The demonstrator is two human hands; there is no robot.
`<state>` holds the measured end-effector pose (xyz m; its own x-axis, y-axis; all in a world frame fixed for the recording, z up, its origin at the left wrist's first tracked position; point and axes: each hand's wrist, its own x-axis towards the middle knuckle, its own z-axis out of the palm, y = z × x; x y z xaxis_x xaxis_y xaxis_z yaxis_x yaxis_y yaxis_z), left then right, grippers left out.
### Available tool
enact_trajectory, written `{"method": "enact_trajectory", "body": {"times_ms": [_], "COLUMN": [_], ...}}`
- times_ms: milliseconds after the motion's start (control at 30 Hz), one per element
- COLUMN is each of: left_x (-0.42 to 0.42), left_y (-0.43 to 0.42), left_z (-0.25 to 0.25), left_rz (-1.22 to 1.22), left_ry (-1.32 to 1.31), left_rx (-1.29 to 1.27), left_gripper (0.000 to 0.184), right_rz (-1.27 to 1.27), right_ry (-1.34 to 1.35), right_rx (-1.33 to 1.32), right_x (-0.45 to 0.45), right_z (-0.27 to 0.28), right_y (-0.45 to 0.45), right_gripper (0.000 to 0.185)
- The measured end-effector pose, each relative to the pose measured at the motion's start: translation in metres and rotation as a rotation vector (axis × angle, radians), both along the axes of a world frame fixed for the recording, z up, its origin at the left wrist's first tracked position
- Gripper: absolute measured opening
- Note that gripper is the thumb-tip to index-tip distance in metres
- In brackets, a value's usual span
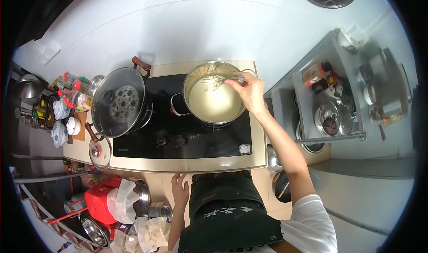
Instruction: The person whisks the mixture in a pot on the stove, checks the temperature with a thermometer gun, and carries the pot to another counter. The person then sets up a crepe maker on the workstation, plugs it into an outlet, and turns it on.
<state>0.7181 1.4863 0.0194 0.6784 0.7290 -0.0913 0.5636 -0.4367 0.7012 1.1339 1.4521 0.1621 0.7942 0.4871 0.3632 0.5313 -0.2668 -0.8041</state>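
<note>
My right hand [248,91] is closed around the handle of a wire whisk [214,83], held over a steel pot. The whisk's wires are at the surface of a pale cream liquid [216,103]; how deep they dip I cannot tell. The pot [179,114] has looped side handles and stands on the right burner of a black stove [209,143]. My left hand [179,184] hangs low by the stove's front edge, fingers apart, with nothing in it.
A large wok [119,102] with wooden handles and a holed plate inside sits on the left burner. Beside it leans a glass lid [100,153]. Jars [61,108] crowd the left counter. Right, a grey shelf [307,103] holds bowls; a red container [101,201] stands lower left.
</note>
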Motion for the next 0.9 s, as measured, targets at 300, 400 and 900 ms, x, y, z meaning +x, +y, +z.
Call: {"method": "enact_trajectory", "body": {"times_ms": [300, 400, 900], "left_x": [0.004, 0.007, 0.035], "left_y": [-0.007, -0.006, 0.018], "left_z": [0.004, 0.002, 0.023], "left_rz": [0.004, 0.008, 0.074], "left_ry": [0.008, -0.003, -0.036], "left_rx": [-0.011, 0.006, -0.056], "left_gripper": [0.036, 0.035, 0.032], "right_rz": [0.093, 0.11, 0.044], "right_ry": [0.076, 0.08, 0.131], "right_rx": [0.021, 0.025, -0.036], "right_x": [0.011, 0.012, -0.002], "right_z": [0.029, 0.028, 0.018], "right_y": [-0.042, -0.066, -0.114], "right_gripper": [0.023, 0.019, 0.028]}}
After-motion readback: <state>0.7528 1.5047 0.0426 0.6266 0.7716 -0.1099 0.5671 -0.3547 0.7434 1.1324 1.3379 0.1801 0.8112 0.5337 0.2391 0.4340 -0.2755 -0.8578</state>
